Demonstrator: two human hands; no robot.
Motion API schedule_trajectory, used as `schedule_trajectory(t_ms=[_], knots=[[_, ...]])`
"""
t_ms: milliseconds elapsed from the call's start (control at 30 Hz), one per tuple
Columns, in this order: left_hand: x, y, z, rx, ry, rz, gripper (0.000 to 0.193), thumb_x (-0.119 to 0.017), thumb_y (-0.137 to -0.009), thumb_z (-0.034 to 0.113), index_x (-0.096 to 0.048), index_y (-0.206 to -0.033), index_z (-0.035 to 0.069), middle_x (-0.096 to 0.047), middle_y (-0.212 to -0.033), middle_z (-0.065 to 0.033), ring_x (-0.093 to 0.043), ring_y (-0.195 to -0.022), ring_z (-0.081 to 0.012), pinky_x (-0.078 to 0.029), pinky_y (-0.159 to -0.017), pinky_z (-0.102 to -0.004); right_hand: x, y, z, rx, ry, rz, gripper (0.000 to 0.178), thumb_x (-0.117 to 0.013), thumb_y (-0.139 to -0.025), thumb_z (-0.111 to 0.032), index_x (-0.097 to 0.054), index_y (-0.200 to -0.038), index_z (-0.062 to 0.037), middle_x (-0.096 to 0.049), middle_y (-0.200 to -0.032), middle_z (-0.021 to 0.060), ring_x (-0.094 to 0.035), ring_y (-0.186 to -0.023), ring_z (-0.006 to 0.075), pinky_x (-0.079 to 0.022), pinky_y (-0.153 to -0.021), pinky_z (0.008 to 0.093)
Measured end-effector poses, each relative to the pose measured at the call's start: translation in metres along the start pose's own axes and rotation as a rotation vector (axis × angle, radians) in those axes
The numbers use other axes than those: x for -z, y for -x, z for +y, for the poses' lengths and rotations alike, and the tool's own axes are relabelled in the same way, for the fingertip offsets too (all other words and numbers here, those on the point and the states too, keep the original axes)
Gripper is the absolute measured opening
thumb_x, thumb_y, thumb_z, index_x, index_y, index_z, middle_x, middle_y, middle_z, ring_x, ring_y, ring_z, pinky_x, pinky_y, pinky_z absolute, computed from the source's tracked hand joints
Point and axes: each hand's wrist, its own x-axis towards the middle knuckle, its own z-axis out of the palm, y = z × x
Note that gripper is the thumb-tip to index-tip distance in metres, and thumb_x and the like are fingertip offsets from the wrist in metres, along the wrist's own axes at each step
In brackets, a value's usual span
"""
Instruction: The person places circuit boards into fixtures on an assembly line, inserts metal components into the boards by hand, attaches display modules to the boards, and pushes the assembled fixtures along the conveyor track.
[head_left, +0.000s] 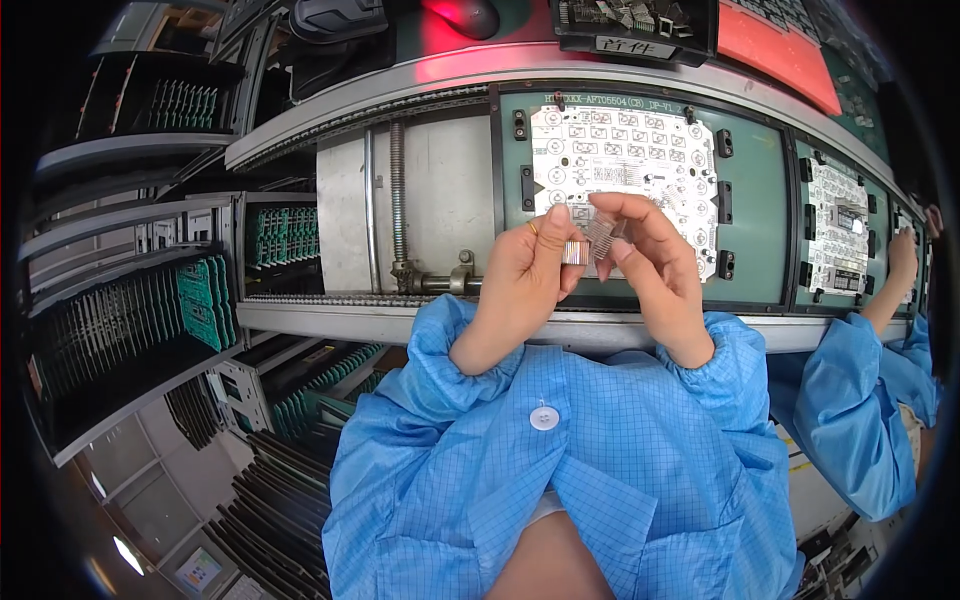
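My left hand point(526, 272) is closed, pinching a small silvery ribbed piece point(575, 252) between thumb and fingers; it looks like a pin connector. Right beside it, my right hand point(660, 272) grips a small pale connector with a row of thin pins point(603, 236). The two pieces are close together, and I cannot tell whether they touch. Both hands hover over the lower edge of a white circuit board point(600, 165), which lies in a green carrier plate point(755, 215) with black clamps. Fingers hide part of the board's near edge.
A metal conveyor rail point(390, 318) runs along the near side. To the right, a second white board point(838, 225) sits in its carrier, with a co-worker's hand point(902, 255) beyond. A black parts bin point(640, 22) stands behind; racks of green boards point(205, 300) fill the left.
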Motion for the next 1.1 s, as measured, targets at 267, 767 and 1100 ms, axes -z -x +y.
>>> schedule_trajectory(t_ms=[267,767,1100], knots=[[-0.003,-0.001,0.0,-0.303,-0.585,0.247,0.034,-0.055,-0.106,0.03,-0.063,-0.088,0.002,-0.059,-0.065,-0.0083,-0.054,-0.053,-0.0196,-0.044,-0.051,-0.0328,0.007,0.002,0.002,-0.043,-0.091,0.044,0.034,-0.052,-0.1,0.001,-0.053,-0.134,0.0019,-0.06,-0.121,0.0082,-0.054,-0.092,0.0095,-0.047,-0.076,0.0246],[-0.004,-0.006,0.007,-0.12,0.046,-0.143,0.023,-0.059,-0.102,0.009,-0.063,-0.122,-0.001,-0.068,-0.108,-0.0067,-0.064,-0.1,-0.0142,-0.051,-0.085,-0.0266,0.014,0.006,-0.004,-0.016,-0.203,0.013,0.051,-0.064,-0.087,0.015,-0.049,-0.134,0.0022,-0.059,-0.116,0.0094,-0.063,-0.107,0.0145,-0.056,-0.094,0.026],[0.002,-0.003,0.003,-0.172,0.036,-0.104,0.018,-0.057,-0.102,0.007,-0.056,-0.118,-0.001,-0.062,-0.098,-0.0033,-0.057,-0.086,-0.0083,-0.048,-0.078,-0.023,0.013,0.006,-0.007,-0.025,-0.045,0.1,0.031,-0.063,-0.095,0.003,-0.057,-0.125,0.0025,-0.063,-0.108,0.0067,-0.06,-0.099,0.011,-0.05,-0.086,0.025]])
